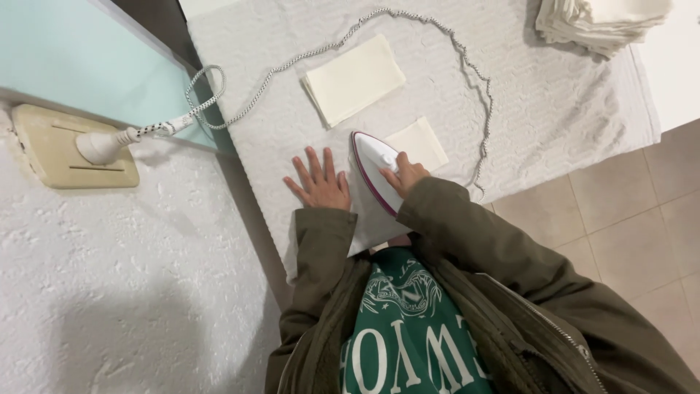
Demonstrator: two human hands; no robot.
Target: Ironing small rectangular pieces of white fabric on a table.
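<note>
Right hand [405,175] wrapped around the handle of the white iron [375,175] at frame centre, sole down on a small cream cloth [423,141]. Left hand [321,182] just left of the iron, open, fingers spread flat on the white-covered desk [554,102]. Above, a second folded cream cloth [354,79]. Braided cord [467,66] looping across the top to a plug [106,144] in the wall socket [44,149], far left. Stack of folded cloths [601,22] upper right.
</note>
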